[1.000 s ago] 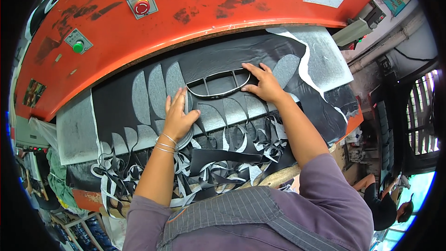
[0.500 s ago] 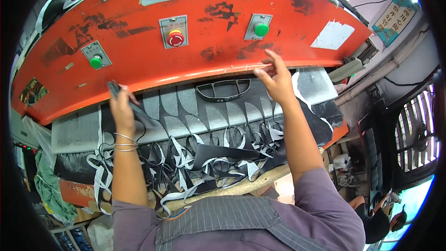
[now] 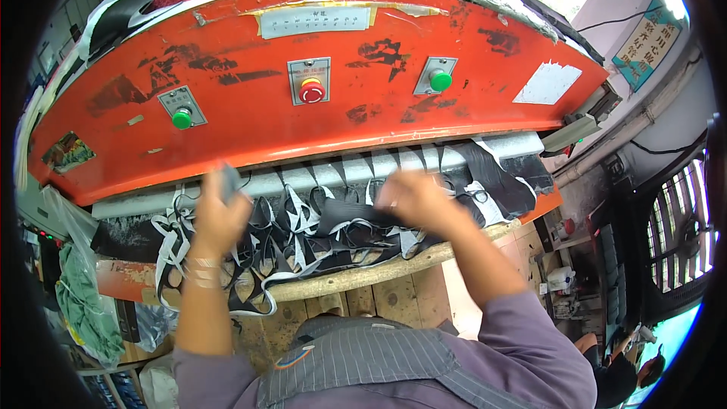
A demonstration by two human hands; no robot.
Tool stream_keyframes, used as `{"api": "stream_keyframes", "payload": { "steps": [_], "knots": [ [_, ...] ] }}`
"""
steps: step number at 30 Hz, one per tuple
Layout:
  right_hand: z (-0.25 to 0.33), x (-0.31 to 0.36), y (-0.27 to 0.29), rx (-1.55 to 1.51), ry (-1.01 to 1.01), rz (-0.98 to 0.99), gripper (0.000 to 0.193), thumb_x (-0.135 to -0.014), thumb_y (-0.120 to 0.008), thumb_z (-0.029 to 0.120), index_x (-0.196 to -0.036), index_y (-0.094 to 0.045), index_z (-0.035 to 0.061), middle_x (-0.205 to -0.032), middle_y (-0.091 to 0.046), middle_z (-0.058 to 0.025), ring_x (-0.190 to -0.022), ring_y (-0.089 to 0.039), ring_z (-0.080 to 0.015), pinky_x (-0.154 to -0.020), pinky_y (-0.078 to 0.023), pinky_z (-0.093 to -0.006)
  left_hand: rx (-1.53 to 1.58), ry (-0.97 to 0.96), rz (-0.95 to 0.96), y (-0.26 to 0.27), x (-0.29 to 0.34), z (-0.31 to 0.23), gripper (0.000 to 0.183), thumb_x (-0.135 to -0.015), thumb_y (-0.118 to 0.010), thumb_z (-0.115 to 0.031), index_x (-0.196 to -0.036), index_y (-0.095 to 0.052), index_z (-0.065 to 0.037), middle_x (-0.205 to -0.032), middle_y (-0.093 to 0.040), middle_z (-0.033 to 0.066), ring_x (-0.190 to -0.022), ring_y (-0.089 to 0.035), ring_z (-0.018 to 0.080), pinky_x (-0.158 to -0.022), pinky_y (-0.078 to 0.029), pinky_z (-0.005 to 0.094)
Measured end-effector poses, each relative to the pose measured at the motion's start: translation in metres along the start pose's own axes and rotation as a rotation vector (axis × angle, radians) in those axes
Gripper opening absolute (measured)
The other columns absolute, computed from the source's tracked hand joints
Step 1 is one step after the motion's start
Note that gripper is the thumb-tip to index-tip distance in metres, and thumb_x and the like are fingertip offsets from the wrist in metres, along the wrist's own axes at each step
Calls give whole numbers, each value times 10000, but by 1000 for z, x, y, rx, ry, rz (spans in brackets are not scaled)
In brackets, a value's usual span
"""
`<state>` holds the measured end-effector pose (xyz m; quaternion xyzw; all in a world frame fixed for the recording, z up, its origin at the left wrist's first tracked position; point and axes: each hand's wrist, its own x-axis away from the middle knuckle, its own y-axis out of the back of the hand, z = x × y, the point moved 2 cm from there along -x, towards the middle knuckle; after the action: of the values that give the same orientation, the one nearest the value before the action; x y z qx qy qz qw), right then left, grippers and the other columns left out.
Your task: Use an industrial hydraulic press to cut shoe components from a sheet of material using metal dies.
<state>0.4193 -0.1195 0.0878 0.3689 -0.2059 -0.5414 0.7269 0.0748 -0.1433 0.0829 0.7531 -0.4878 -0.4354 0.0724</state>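
My left hand (image 3: 219,216) is raised in front of the orange machine's lower edge, its fingers closed round a small stack of dark grey pieces (image 3: 232,180), blurred; their exact kind cannot be told. Blurred by motion, my right hand (image 3: 420,198) is over the black sheet scraps at the middle right, its fingers turned inward. Whether it grips anything does not show. Below both hands, black and white cut-out sheet material (image 3: 303,246) hangs in loops and strips over the front of the pale cutting board (image 3: 265,183).
The orange machine beam (image 3: 250,125) spans the far side, bearing a red button (image 3: 312,92) and two green buttons (image 3: 182,118). A wooden bar (image 3: 363,279) runs along the front. Green cloth (image 3: 83,307) hangs at left. Another person (image 3: 628,367) is at lower right.
My right hand has come down and left onto the scraps. The left hand has moved slightly right and nearer. The half-moon cutting die no longer shows, and the view has shifted.
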Motion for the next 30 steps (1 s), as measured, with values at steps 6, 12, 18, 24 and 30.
{"api": "stream_keyframes", "payload": {
  "steps": [6, 12, 18, 24, 30],
  "knots": [
    [-5, 102, -96, 386, 299, 151, 330, -708, -710, 266, -919, -615, 30, -929, -608, -116, -932, -595, -301, -784, -493, -387, -86, 9, 784, -43, 124, -64, 365, -687, -677, -274, -885, -491, -29, -785, -579, 202, -763, -588, 397, -646, -491, 478],
    [-9, 92, -99, 420, 285, -11, 149, -664, -610, 82, -808, -616, 43, -843, -599, -100, -833, -612, -265, -693, -514, -359, -220, -101, 565, -58, 134, -71, 343, -676, -667, -266, -844, -482, -31, -723, -572, 176, -733, -584, 369, -607, -485, 467],
    [-7, 78, -86, 443, 243, 227, 366, -621, -784, 221, -911, -623, 67, -926, -602, -74, -890, -620, -258, -715, -527, -368, -203, -25, 595, -52, 118, -69, 320, -695, -646, -270, -832, -481, -32, -723, -566, 201, -708, -572, 395, -590, -452, 492],
    [-14, -27, 0, 125, 231, 224, 280, -818, -660, 335, -908, -682, 70, -852, -665, -148, -765, -646, -330, -662, -514, -425, 86, 389, 1169, -34, 63, -40, 310, -753, -615, -252, -882, -509, 9, -812, -639, 248, -751, -615, 425, -666, -490, 454],
    [-89, -153, 2, 571, 200, -281, 661, -730, -740, 422, -1289, -510, 153, -1282, -511, -159, -1241, -440, -324, -1013, -312, -557, 1180, 739, 588, -104, -24, -45, 225, -910, -517, -253, -960, -484, -36, -804, -608, 118, -762, -590, 234, -769, -487, 367]
  ]
}}
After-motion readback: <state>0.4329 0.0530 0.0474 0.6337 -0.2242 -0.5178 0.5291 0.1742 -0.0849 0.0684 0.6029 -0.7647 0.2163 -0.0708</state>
